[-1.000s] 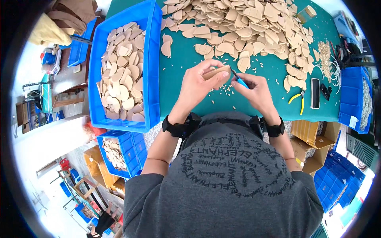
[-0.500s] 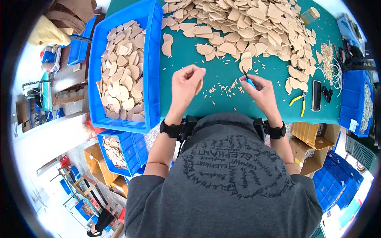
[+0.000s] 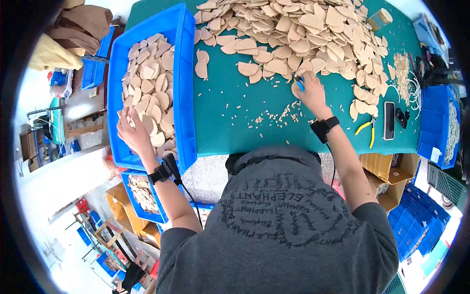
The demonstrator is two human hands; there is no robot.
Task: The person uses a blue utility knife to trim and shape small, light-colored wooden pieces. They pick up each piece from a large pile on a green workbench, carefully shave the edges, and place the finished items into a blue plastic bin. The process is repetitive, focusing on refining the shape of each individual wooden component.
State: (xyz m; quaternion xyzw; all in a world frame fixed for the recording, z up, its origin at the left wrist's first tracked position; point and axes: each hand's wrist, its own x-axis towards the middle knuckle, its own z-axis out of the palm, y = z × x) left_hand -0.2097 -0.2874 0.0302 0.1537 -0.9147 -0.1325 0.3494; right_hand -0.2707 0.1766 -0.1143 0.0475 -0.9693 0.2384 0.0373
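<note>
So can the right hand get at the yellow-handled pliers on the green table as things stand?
Probably yes. The right hand sits at the pile's edge holding a small blue tool; the yellow-handled pliers lie uncovered on the green table just to its right, nothing between.

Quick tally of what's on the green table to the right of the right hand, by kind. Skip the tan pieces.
Phone, black: 1
Pliers, yellow-handled: 1
Jar, gold lid: 1
Small black item beside the phone: 1
Total: 4
</note>
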